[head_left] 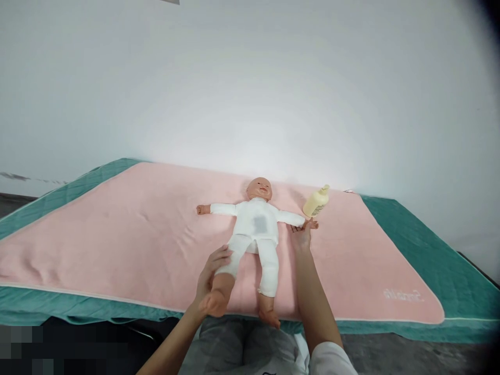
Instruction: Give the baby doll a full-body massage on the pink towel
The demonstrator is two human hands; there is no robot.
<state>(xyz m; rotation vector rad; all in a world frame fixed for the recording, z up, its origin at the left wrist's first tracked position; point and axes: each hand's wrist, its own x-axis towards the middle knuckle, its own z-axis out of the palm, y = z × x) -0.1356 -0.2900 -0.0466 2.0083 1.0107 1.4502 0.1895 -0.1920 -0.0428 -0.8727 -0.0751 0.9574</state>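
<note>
A baby doll (255,221) with a bald head and a white cloth body lies on its back, arms spread out. Its feet point toward me. My left hand (214,265) cups the outer side of the doll's leg on the left, fingers curved over the white cloth above the knee. The thumb of that hand is hidden behind the leg. At the doll's arm on the right, my right hand (302,238) is closed round the wrist, its fingers partly under the sleeve. Just beyond it stands a pale yellow pump bottle (315,203).
The doll and bottle are on a pink mat (148,229) laid over a green quilted cover (425,245). A white wall (250,88) rises behind the far edge. My legs (242,346) are against the near edge.
</note>
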